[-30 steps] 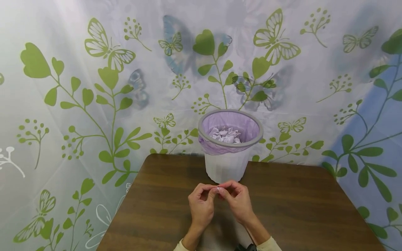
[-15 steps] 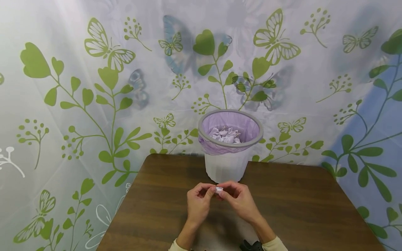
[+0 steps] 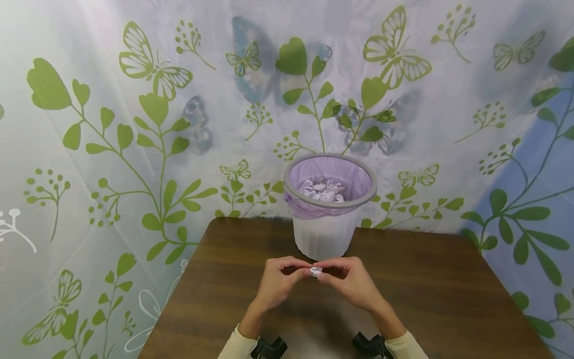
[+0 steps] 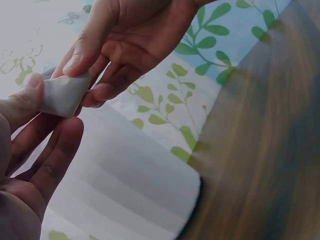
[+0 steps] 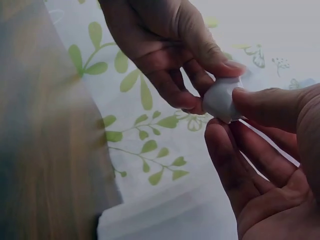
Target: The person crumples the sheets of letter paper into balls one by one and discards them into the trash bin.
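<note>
Between my two hands is a small crumpled piece of white paper [image 3: 316,271], raised over the table in front of the bin. My left hand [image 3: 277,280] pinches one side of it between thumb and fingers. On the other side, my right hand [image 3: 355,280] pinches it the same way. Both wrist views give a close look at the wad of paper [image 4: 65,95], folded and rounded, with thumbs pressing on its near face. Just beyond the hands stands a white wastebasket [image 3: 324,234] with a grey rim and a purple bag [image 3: 307,207] lining it. Several crumpled white papers [image 3: 324,191] lie inside.
The wastebasket stands at the far edge of a dark brown wooden table [image 3: 430,289]. Behind it hangs a pale curtain [image 3: 188,45] printed with green leaves and butterflies. Black devices are strapped at the left wrist [image 3: 269,347] and right wrist [image 3: 371,345].
The hands have drawn slightly apart and the forearms have spread outward, so more of the paper shows between the fingertips. Both hands keep their pinch. The head view has shifted slightly.
</note>
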A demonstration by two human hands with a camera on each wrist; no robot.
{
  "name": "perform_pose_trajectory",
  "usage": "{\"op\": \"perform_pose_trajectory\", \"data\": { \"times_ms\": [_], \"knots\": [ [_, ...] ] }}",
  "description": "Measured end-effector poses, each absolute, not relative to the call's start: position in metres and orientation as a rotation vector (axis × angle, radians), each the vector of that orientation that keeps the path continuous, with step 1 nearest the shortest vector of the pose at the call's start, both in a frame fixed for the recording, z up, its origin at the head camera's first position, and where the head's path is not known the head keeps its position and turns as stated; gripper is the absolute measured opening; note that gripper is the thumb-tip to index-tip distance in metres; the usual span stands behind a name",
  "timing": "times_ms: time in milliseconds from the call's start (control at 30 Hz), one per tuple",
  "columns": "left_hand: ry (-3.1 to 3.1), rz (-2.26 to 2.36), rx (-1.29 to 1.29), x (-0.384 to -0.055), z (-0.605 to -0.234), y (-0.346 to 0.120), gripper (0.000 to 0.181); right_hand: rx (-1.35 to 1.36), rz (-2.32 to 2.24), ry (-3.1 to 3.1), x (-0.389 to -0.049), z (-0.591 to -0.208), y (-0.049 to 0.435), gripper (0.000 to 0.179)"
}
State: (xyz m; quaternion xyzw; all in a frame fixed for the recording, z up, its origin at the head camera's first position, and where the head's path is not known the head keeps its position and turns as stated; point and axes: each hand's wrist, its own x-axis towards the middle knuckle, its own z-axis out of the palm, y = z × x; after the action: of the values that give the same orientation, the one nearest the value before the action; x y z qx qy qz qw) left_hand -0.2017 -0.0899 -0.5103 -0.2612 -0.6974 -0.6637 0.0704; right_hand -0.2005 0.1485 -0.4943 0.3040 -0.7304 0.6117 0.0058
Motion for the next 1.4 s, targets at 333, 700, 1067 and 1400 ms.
{"op": "perform_pose_trajectory", "data": {
  "times_ms": [333,700,1067,1400],
  "knots": [
    [-2.037,-1.783,-0.979,-0.210,-0.486,-0.090,0.011,0.895,1.806,-2.242,-0.201,-0.480,0.152,0.020],
    [-2.000,-1.623,-1.082,-0.226,-0.452,-0.085,0.009,0.936,1.646,-2.175,-0.205,-0.450,0.155,0.027],
    [-1.966,-1.514,-1.109,-0.243,-0.418,-0.085,0.010,0.963,1.296,-2.096,-0.224,-0.421,0.158,0.031],
    [-1.938,-1.396,-1.206,-0.262,-0.384,-0.084,0.012,0.994,1.187,-2.028,-0.239,-0.391,0.159,0.033]
  ]
}}
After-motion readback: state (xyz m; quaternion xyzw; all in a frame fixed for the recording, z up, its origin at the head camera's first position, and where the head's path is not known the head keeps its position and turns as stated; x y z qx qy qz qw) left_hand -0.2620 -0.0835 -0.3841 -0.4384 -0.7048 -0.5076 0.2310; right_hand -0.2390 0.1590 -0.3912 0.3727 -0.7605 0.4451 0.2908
